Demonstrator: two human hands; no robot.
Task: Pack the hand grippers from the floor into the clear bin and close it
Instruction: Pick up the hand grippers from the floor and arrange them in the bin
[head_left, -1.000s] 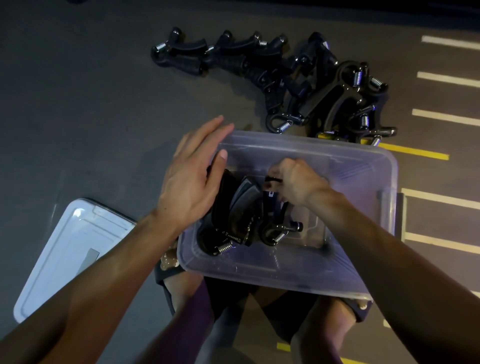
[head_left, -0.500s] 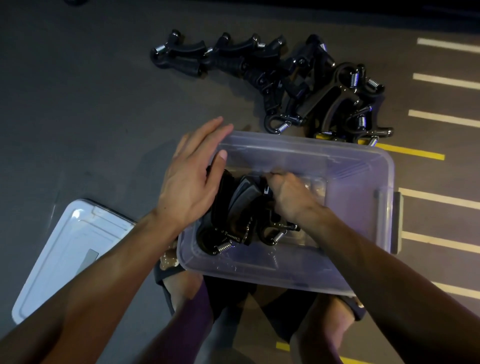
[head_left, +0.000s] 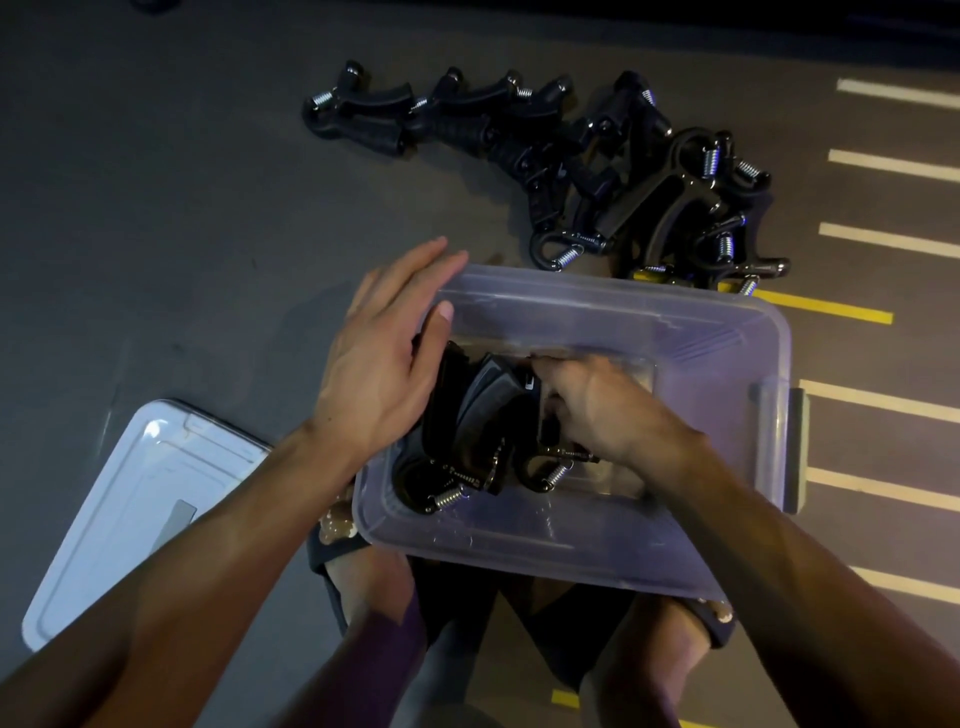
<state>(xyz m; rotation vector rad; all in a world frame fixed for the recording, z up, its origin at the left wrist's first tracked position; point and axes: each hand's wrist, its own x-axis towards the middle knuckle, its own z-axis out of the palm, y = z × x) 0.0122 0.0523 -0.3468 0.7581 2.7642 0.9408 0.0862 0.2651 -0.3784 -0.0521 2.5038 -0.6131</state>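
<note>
Your left hand (head_left: 379, 358) lies over the left end of the clear bin (head_left: 737, 332), fingers straight and together, palm against the outermost of the hand grippers in the bin (head_left: 467, 415); it is flat and relaxed, bracing rather than clasping. Your right hand (head_left: 597, 410) reaches down inside the bin from the right, fingers curled onto the nearest gripper of that packed group, the one whose steel spring (head_left: 553, 475) shows just below your knuckles; it looks like a grasp, though your own hand hides the fingertips. The packed grippers stand on edge, side by side, in the left half of the bin, springs toward you; the right half of the bin shows only its clear bottom.

The rest of the hand grippers on the floor (head_left: 597, 171) lie in a loose tangled row beyond the far rim of the bin, from upper left down to a thicker heap near the far right corner, where a yellow line (head_left: 831, 306) runs on the floor. White stripes (head_left: 893, 166) mark the floor further right.

The lid (head_left: 130, 509) lies flat on the floor to your left, apart from the bin, which is open. The bin's near edge sits just above your knees and sandalled feet (head_left: 363, 577)
</note>
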